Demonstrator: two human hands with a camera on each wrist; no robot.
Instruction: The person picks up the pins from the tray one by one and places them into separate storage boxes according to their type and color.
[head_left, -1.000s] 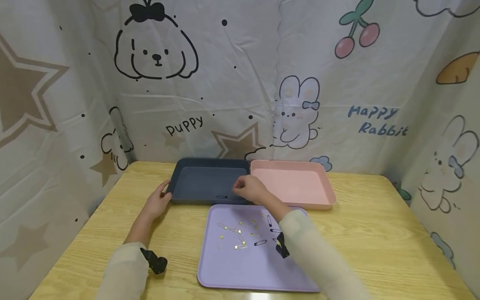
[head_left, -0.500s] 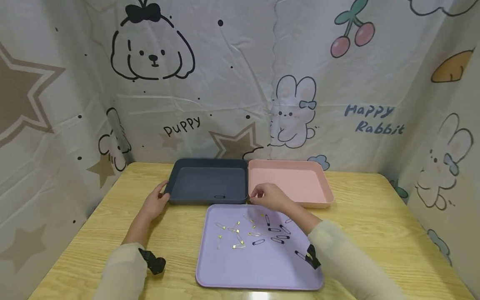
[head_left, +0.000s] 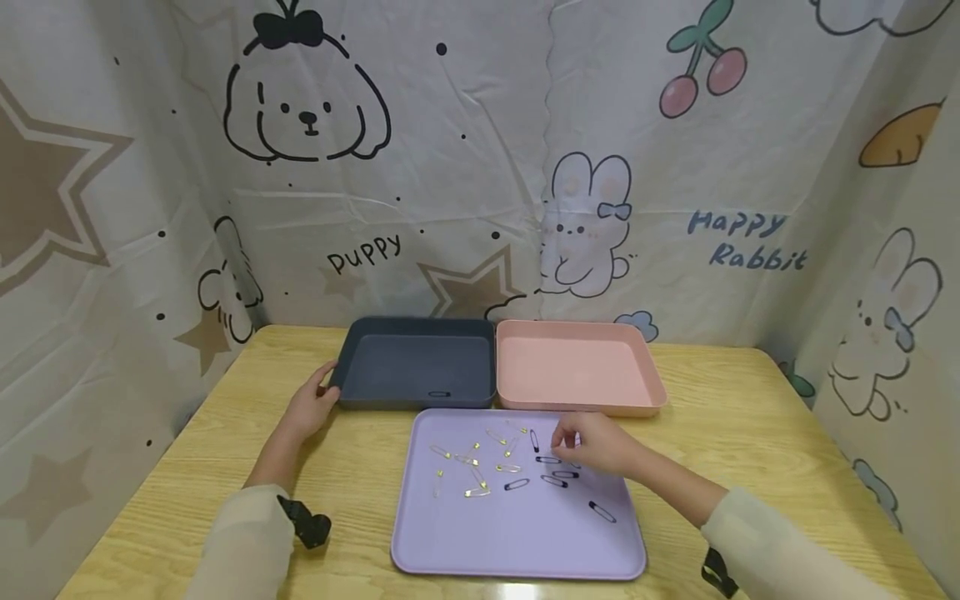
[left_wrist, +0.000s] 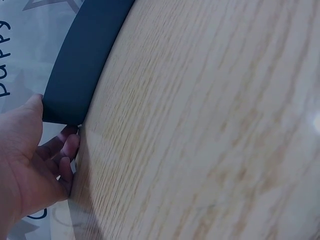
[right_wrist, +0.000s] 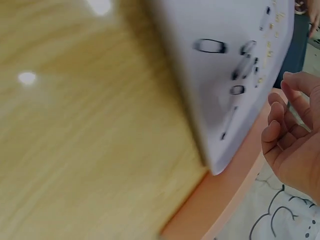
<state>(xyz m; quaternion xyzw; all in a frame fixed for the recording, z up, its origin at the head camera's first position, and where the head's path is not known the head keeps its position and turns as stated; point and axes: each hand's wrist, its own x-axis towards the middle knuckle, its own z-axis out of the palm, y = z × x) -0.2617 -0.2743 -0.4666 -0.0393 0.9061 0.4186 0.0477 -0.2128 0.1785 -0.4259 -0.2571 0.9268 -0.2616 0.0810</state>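
Note:
My left hand (head_left: 311,407) is at the left side of the dark blue tray (head_left: 420,328). In the left wrist view, the thumb meets the rim of that tray's corner and curled fingers lie at its lower edge. A single black safety pin (head_left: 439,394) lies in the dark blue tray near its front. Over the upper right of the lilac tray (head_left: 517,542) is my right hand (head_left: 603,443), fingers loosely bent, with nothing visible in them. Several black safety pins (head_left: 554,482) lie below and beside its fingertips. Several gold safety pins (head_left: 477,492) are spread farther left.
A pink tray (head_left: 573,327) stands against the dark blue one, at the back of the wooden table (head_left: 765,467). The lilac tray lies flat in front of both. Behind the table hangs a patterned cloth (head_left: 465,167).
My right hand has travelled right and toward me, from the dark blue tray's front right corner to above the lilac tray's black safety pins. My left hand has stayed at its tray.

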